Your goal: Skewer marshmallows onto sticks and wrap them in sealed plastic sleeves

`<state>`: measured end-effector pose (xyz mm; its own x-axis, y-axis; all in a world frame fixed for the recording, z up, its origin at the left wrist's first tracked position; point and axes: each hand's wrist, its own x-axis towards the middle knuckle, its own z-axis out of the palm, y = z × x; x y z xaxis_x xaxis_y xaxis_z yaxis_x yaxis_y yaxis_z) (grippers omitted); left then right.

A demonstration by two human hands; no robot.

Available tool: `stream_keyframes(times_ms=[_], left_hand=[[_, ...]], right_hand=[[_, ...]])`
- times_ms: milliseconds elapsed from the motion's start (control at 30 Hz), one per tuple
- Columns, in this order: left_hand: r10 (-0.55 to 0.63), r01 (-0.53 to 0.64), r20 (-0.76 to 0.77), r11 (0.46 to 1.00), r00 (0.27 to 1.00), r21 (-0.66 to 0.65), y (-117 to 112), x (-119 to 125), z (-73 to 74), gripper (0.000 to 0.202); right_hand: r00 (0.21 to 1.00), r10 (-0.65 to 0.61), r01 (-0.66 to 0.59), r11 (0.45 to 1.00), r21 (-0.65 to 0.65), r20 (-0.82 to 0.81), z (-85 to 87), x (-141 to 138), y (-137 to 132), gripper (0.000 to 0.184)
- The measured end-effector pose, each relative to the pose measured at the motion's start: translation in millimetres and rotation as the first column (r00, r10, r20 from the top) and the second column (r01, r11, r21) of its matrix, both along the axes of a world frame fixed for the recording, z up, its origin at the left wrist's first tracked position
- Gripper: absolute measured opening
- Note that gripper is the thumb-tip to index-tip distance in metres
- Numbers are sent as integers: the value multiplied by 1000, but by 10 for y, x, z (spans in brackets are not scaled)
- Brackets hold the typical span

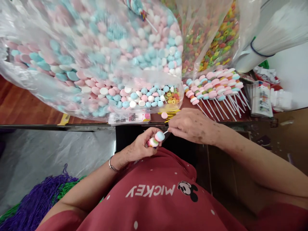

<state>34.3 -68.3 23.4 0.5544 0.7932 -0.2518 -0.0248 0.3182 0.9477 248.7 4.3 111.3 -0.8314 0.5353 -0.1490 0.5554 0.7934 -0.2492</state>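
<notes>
My left hand (141, 146) is closed around a candy lollipop (159, 136), in front of my body just below the table's edge. Blue, pink and white candies sit on its white stick, with a greenish ring among them; the lower end is partly hidden by my fingers. The fingertips of my right hand (192, 125) pinch the stick's free end, which points up and to the right. Beside those fingertips, on the table, lie yellow twist ties (172, 113) and a single round pink candy (164, 115).
A large clear bag of pastel candies (115, 73) covers the table's left and middle. Behind stands a bag of colourful rings (216, 48). Several finished lollipops (214, 85) lie at right. Printed packets (130, 118) rest by the edge; white sticks (276, 35) stand bundled at far right.
</notes>
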Motion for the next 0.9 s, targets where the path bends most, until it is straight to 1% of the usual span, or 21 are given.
stream_keyframes(times_ms=[33, 67, 100, 167, 233, 267, 300, 367, 433, 500, 567, 600, 633, 700, 767, 800, 833, 900], left_hand=[[23, -20, -53, 998, 998, 53, -11, 13, 7, 44], [42, -31, -106, 994, 993, 109, -23, 27, 12, 44], [57, -31, -158, 986, 986, 164, -35, 40, 12, 45], [73, -6, -251, 967, 965, 256, -59, 63, -6, 46], [58, 40, -303, 950, 951, 309, -80, 83, -47, 47], [44, 62, -312, 945, 949, 321, -90, 91, -73, 47], [27, 80, -313, 942, 949, 326, -99, 99, -100, 46], [17, 78, -287, 946, 958, 316, -113, 110, -144, 43], [26, 35, -218, 962, 976, 271, -119, 104, -163, 44], [15, 7, -102, 978, 995, 210, -113, 66, -148, 56], [-21, 23, -9, 987, 1000, 162, -92, -21, -100, 64], [-49, 48, -1, 988, 999, 149, -78, -84, -67, 62], [-76, 79, -24, 987, 997, 140, -63, -160, -32, 57], [-146, 161, -143, 982, 979, 102, -33, -332, 33, 48], [-236, 246, -255, 969, 938, 4, -9, -496, 74, 47], [-304, 298, -271, 952, 913, -66, -1, -558, 83, 49], [-365, 340, -256, 930, 895, -137, 4, -602, 84, 50], [-453, 407, -178, 881, 874, -242, 5, -624, 70, 49]], right_hand=[[998, -56, 56, 998, -32, 19, -34, 11, -15, 28], [996, -78, 80, 995, -53, 29, -61, 20, -31, 28], [997, -69, 70, 996, -50, 23, -80, 26, -50, 29], [999, 34, -33, 999, 32, -35, -102, 22, -102, 32], [974, 190, -171, 974, 152, -127, -120, -2, -166, 36], [952, 254, -217, 954, 204, -173, -135, -16, -198, 38], [932, 294, -241, 940, 243, -212, -157, -26, -223, 40], [914, 307, -228, 930, 288, -267, -219, -25, -250, 41], [912, 278, -189, 938, 291, -302, -299, 10, -243, 42], [909, 248, -167, 953, 251, -334, -384, 68, -223, 41], [905, 216, -156, 970, 186, -367, -464, 128, -218, 42], [903, 198, -150, 977, 152, -382, -502, 155, -226, 43], [900, 177, -140, 983, 120, -398, -539, 180, -241, 43], [891, 130, -112, 991, 68, -435, -607, 227, -281, 44], [866, 83, -71, 997, 43, -493, -662, 272, -318, 44], [854, 66, -54, 998, 38, -516, -680, 293, -331, 44], [850, 54, -41, 999, 36, -524, -688, 312, -338, 44], [864, 47, -26, 998, 49, -502, -671, 340, -338, 42]])
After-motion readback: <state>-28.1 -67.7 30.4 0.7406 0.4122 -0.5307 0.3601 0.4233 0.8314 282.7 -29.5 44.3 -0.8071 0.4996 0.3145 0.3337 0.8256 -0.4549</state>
